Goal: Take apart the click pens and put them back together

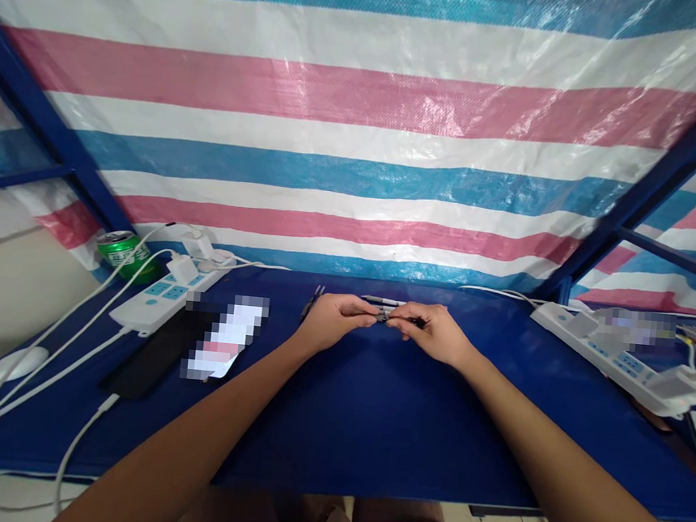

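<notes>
My left hand and my right hand meet over the table, each closed in a pinch. Between the fingertips is a slim grey and dark pen; a dark end shows at my right palm. Whether it is in one piece I cannot tell, as my fingers cover most of it. Just beyond the fingertips lie pens, one of them white and dark. Thin dark sticks rest on the table left of my left hand, partly behind it.
The blue table ends at a striped plastic sheet. On the left are a lit phone, a dark flat device, a power strip, cables and a green can. Another power strip stands right.
</notes>
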